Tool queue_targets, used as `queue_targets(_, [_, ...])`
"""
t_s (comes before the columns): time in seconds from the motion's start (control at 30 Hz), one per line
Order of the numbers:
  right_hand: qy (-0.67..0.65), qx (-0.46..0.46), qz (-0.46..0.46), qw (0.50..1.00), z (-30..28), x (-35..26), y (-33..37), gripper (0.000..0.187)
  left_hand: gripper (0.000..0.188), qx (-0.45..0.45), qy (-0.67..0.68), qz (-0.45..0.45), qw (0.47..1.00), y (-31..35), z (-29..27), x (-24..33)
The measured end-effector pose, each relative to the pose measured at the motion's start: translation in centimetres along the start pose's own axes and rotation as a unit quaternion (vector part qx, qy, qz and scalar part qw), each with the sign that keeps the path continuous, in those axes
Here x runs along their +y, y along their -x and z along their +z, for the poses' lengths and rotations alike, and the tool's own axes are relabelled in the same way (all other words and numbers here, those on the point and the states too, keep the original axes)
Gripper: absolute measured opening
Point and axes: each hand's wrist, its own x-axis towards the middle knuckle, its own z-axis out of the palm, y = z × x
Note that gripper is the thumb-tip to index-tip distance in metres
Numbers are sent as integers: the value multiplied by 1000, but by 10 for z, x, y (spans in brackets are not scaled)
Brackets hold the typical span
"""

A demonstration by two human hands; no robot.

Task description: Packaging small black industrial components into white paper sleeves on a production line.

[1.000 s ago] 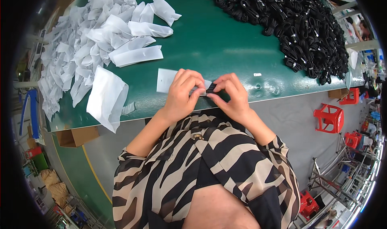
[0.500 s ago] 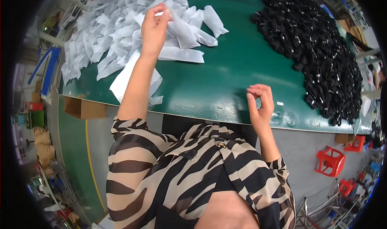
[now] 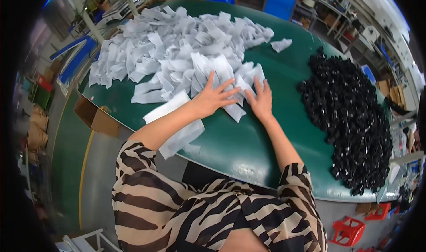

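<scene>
A large heap of white translucent pouches (image 3: 186, 36) covers the far left of the green table (image 3: 239, 150). My left hand (image 3: 214, 96), fingers spread, lies against the near edge of this heap. Beside it, my right hand (image 3: 261, 101) touches the pouches at the heap's near right corner, its fingers stretched out and apart. Neither hand grips anything. One pouch (image 3: 234, 111) pokes out toward me between the two hands. Under my left forearm, flat white sheets or empty bags (image 3: 182, 134) overhang the table's front edge.
A big pile of black coiled cables (image 3: 350, 127) fills the table's right side. One loose pouch (image 3: 281, 44) lies beyond the heap. A cardboard box (image 3: 95, 116) is below the left table edge. Red stools (image 3: 348, 231) stand on the floor at right.
My left hand has come down onto the pouches from a raised position with a pouch. My right hand has swung forward and left to the heap. The view has tilted up, showing more background.
</scene>
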Motion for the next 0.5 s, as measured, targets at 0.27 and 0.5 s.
queue_targets(0.27, [-11, 15, -17, 1000, 69, -74, -30, 76, 56, 22, 7, -59, 998, 36, 27, -65])
queue_targets(0.5, [-9, 2, -22, 1000, 110, -114, -62, 81, 32, 51, 64, -146, 986, 64, 36, -101])
